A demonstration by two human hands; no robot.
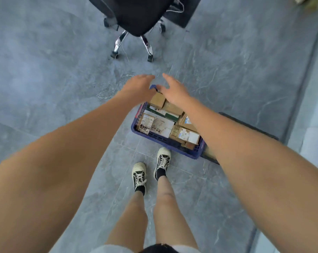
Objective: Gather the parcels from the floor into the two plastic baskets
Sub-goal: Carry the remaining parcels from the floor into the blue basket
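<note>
Parcels (162, 123): cardboard boxes with labels, packed inside the blue basket.
Blue basket (165, 143): stood on the grey floor (54, 70), just ahead of the person's shoes (151, 170).
Dark basket (249, 125): beside the blue one, mostly hidden behind the right forearm.
Left hand (138, 86): fingers straight, reached over the basket's far end, holding nothing.
Right hand (174, 90): fingers spread, above the top parcel, gripping nothing.
Office chair (134, 19): further off, well apart.

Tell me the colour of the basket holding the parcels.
Dark blue basket, seen best in the head view.
</note>
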